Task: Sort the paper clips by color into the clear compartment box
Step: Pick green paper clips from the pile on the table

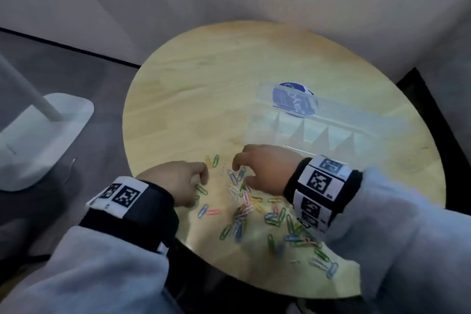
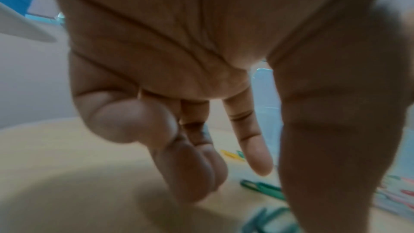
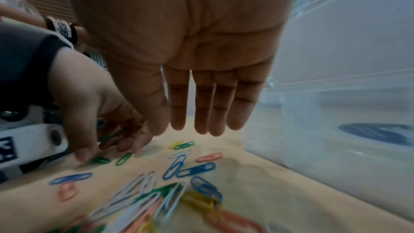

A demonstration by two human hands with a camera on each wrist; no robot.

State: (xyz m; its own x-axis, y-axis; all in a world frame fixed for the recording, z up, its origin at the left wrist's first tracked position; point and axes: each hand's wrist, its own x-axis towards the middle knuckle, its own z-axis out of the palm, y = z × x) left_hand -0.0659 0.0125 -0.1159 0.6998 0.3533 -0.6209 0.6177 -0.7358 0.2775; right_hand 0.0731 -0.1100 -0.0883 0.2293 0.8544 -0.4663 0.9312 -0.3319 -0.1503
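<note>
Mixed paper clips (image 1: 254, 209) lie scattered on the tabletop (image 1: 204, 89) just before the clear compartment box (image 1: 331, 132). Left hand (image 1: 175, 181) reaches green clips (image 3: 112, 159), fingers loose, apparently holding nothing; right hand (image 1: 265, 166) hovers flat-fingered, empty, seemingly choosing.

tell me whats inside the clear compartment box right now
The clear compartment box shows bare dividers and no paper clips in the compartments in view. A blue round label shows through its lid. The right hand covers its near edge.
</note>
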